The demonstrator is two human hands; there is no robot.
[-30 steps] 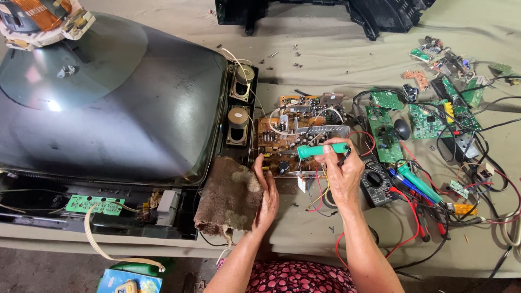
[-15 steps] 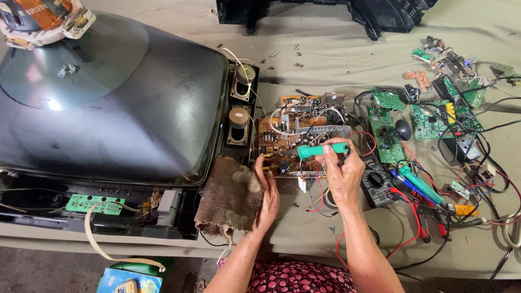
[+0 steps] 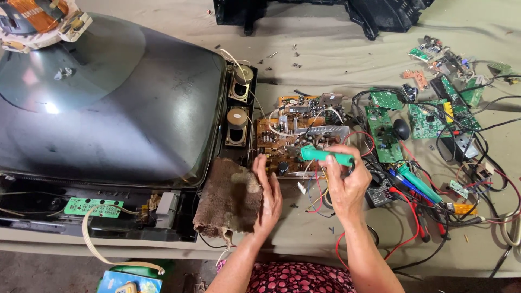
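Note:
My right hand [image 3: 344, 182] grips a green-handled soldering iron [image 3: 325, 156], its tip lying over the brown circuit board [image 3: 296, 127] of an opened television. My left hand [image 3: 267, 190] rests flat with fingers together on the table at the board's near left edge, beside a brown rag [image 3: 230, 198]. The large picture tube [image 3: 103, 103] lies face down to the left, with two small speakers [image 3: 239, 106] along its right side.
Several green circuit boards [image 3: 429, 116], red and black wires [image 3: 412, 217], a second green-handled tool [image 3: 418, 183] and small parts crowd the right side. A black plastic casing [image 3: 325, 13] lies at the far edge. A small green board [image 3: 92, 207] sits in the chassis at near left.

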